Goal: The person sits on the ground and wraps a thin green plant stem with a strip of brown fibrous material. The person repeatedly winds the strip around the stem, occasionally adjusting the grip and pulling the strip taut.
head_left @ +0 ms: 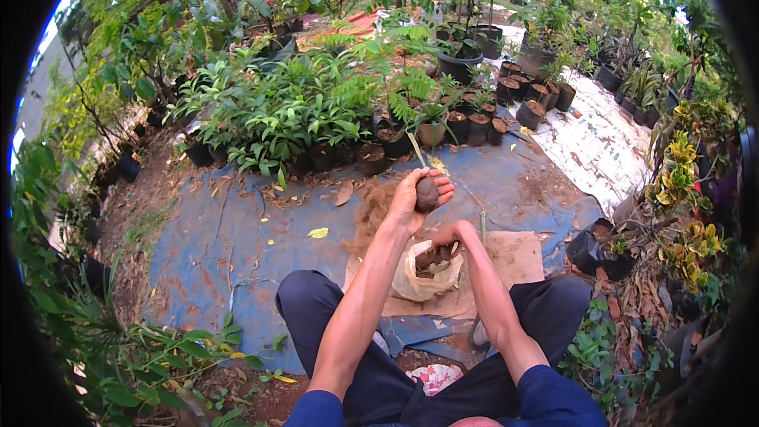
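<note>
My left hand [414, 199] is raised, palm up, its fingers curled round a dark brown ball of soil [427, 195]. A pale green stalk [416, 150] shows just beyond the fingertips; whether it joins the ball I cannot tell. Lower and to the right, my right hand [451, 234] dips into the mouth of a pale, translucent plastic bag [424, 289] that holds brown soil [431, 262]. Its fingers are mostly hidden at the soil. Under the bag lies a flat brown cardboard sheet [518, 253], between my bent knees.
A blue tarp [205, 249] covers the ground, with loose brown fibre [371, 217] beside the cardboard. Beyond stand leafy potted plants [292, 111] and several soil-filled black bags [478, 128]. A white sheet [589, 134] lies far right; a black planter bag [594, 249] stands near right.
</note>
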`<state>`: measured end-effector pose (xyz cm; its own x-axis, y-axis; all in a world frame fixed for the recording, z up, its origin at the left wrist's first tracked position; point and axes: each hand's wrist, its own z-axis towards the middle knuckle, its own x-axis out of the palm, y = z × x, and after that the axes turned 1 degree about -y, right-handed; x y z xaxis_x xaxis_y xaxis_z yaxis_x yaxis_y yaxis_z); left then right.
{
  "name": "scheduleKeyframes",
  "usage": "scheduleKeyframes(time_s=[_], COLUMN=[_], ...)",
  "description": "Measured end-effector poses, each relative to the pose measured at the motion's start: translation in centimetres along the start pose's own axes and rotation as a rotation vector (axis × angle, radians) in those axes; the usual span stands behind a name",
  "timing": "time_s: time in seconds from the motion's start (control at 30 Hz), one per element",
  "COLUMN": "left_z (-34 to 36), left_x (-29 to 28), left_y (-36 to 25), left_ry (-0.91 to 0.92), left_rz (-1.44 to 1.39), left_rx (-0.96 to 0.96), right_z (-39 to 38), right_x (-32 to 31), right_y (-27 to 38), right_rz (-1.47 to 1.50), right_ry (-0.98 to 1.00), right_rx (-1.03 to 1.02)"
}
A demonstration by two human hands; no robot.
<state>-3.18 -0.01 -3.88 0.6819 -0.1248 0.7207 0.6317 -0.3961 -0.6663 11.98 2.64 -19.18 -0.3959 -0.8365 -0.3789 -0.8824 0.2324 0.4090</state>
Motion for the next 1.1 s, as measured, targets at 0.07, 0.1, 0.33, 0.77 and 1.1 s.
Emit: scheduleKeyframes(time_s=[0.07, 0.1, 0.33, 0.77, 1.1], left_z=[0.2, 0.2, 1.0, 1.1, 1.3], left_x=[0.2, 0.3, 1.1, -0.1, 1.2], left_y=[-0.2, -0.3, -1.6, -1.4, -1.5], left_ry=[-0.013, -0.043, -0.082, 0.035, -0.150], left_rz=[-0.009, -0.019, 0.003, 0.045, -0.050], left_rx=[0.010, 0.000, 0.119, 0.179, 0.243], right_z=[-3.2, -4.6, -12.1, -16.6, -21.0], right_x=[-1.9, -2.6, -6.9, -6.6, -5.5], right_y=[1.2, 1.7, 3.6, 8.5, 11.9], right_rz=[0.077, 0.103, 0.366, 0.616, 0.196], right_ry=[-0.033, -0.057, -0.459, -0.940, -1.250], right_rx=[-0.065, -0.114, -0.493, -0.575, -0.692])
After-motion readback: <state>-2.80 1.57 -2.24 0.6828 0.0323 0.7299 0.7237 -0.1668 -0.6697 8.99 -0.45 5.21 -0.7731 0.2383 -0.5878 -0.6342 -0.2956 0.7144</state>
